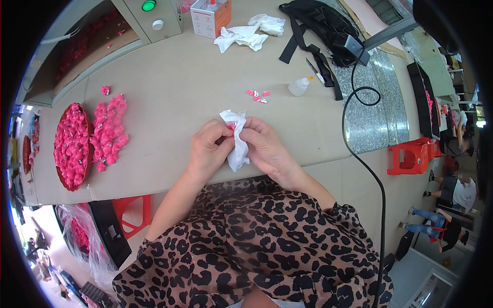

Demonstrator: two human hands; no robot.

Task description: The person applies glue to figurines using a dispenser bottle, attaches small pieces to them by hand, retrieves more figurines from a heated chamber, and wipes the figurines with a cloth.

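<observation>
Near the table's front edge, my left hand [209, 145] is closed in a pinch on a small pink piece [232, 126], partly hidden by fingers and cloth. My right hand [265, 146] grips a crumpled white tissue [239, 149] that hangs between both hands and touches the pink piece. Just beyond them lie several small pink and silver pieces [258, 96]. A white squeeze bottle [298, 87] with an orange tip is to their right. On the left, a red tray [91, 159] is heaped with pink pieces, with a loose pile [109, 131] beside it.
A tissue box [205, 23] and crumpled tissues [241, 37] lie at the back. A knife [315, 71] and black bag [326, 23] are back right. A black cable [367, 169] loops down the right side. A lit cabinet [102, 51] stands back left; red stools [411, 156] flank the table.
</observation>
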